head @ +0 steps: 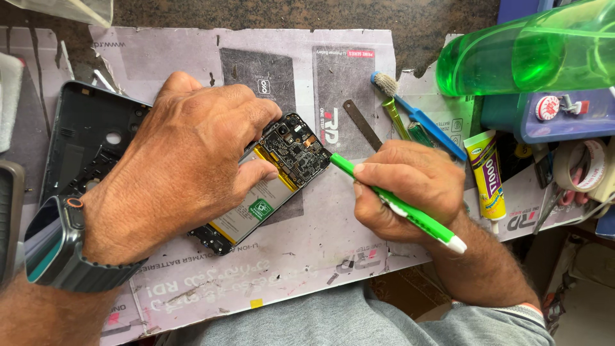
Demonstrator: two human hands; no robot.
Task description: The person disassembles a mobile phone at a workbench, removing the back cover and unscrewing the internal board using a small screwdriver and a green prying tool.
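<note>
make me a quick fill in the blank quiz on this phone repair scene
1. The left hand presses down on an opened ____.
2. The right hand holds a tool coloured ____ with a white end.
3. The watch sits on the ____ wrist.
4. The yellow glue tube lies to the ____ of the right hand.

Missing words: phone; green; left; right

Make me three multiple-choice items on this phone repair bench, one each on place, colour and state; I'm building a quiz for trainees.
1. Where does the detached back cover lie?
A. left of the opened phone
B. right of it
C. on top of it

2. What colour is the tool in the right hand?
A. red
B. green
C. black

3. How does the left hand stand?
A. lifted clear
B. pressing on the phone
C. holding the glue tube

Answers: 1 A, the cover sits by the wrist with the watch. 2 B, green shaft with white end. 3 B, fingers rest on the phone.
</note>
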